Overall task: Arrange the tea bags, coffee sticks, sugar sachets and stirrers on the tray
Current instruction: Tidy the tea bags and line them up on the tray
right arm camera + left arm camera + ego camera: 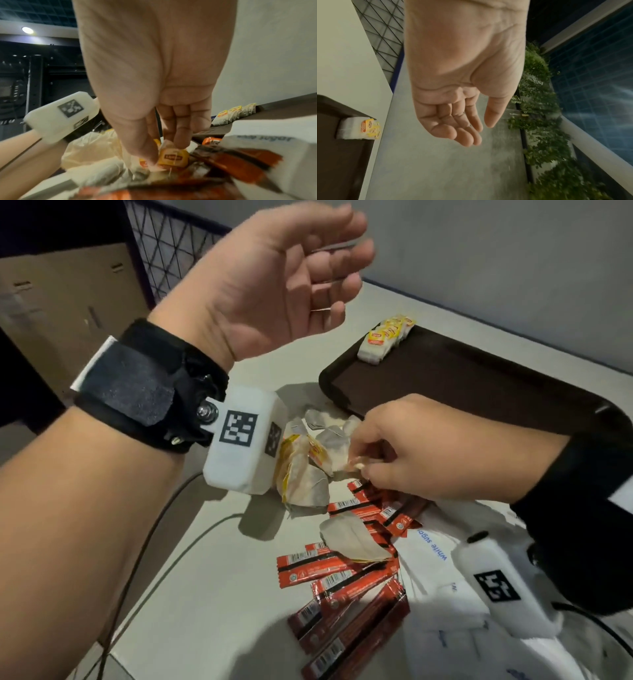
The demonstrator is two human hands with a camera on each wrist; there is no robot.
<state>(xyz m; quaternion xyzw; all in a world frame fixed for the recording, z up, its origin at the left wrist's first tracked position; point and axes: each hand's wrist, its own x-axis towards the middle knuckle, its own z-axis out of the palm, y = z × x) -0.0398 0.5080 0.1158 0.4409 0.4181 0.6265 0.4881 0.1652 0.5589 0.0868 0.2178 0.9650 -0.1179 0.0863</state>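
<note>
My right hand (359,464) reaches into a loose pile of tea bags (301,474) on the white table, just left of the dark brown tray (479,395). Its thumb and fingers pinch a tea bag (172,157) by its yellow tag. A neat row of tea bags (385,340) stands in the tray's far left corner. My left hand (342,268) hovers high above the table, palm showing, fingers loosely curled, holding nothing. Red coffee sticks (342,580) lie scattered near me. White sugar sachets (435,553) lie under my right wrist.
A cardboard box (68,299) and a black wire mesh panel (164,244) stand beyond the table's left edge. Two thin cables (150,546) run over the table's near left part. A grey wall (513,268) rises behind the tray.
</note>
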